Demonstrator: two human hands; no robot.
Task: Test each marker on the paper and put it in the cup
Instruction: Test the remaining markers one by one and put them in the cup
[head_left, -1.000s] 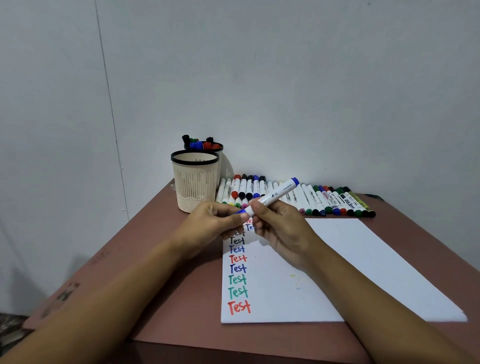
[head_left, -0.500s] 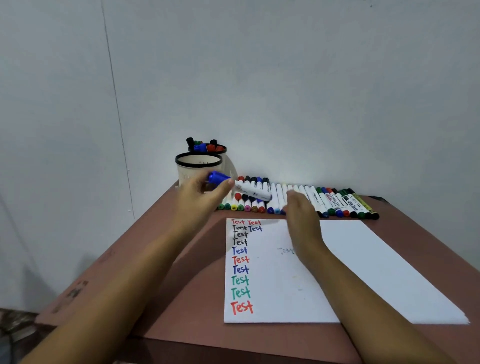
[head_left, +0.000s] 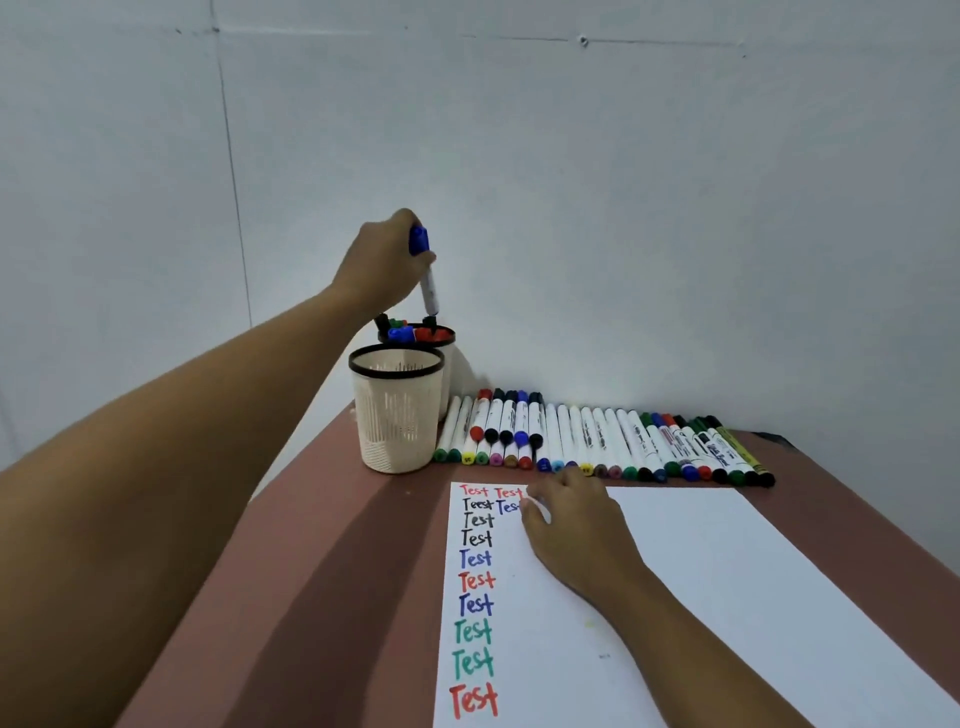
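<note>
Brown table (head_left: 337, 571), front cup (head_left: 397, 410) before rear cup (head_left: 442, 335)

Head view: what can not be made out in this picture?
Head view only.
Rear cup: its body is hidden behind the front cup.
Blue marker: its lower end is lost among the stored markers.
Right hand: its back hides the fingers, so any grip is unclear.
Row of markers: print too small.

Tight back corner, open paper
The near cup (head_left: 397, 415) stands directly before the far cup (head_left: 448, 336), whose mouth is packed with markers; the wall (head_left: 623, 208) is close behind. The marker row (head_left: 597, 441) lines the back edge of the table (head_left: 332, 571). The right hand (head_left: 571, 525) lies over the top left of the paper (head_left: 753, 582); its right half lies bare
</note>
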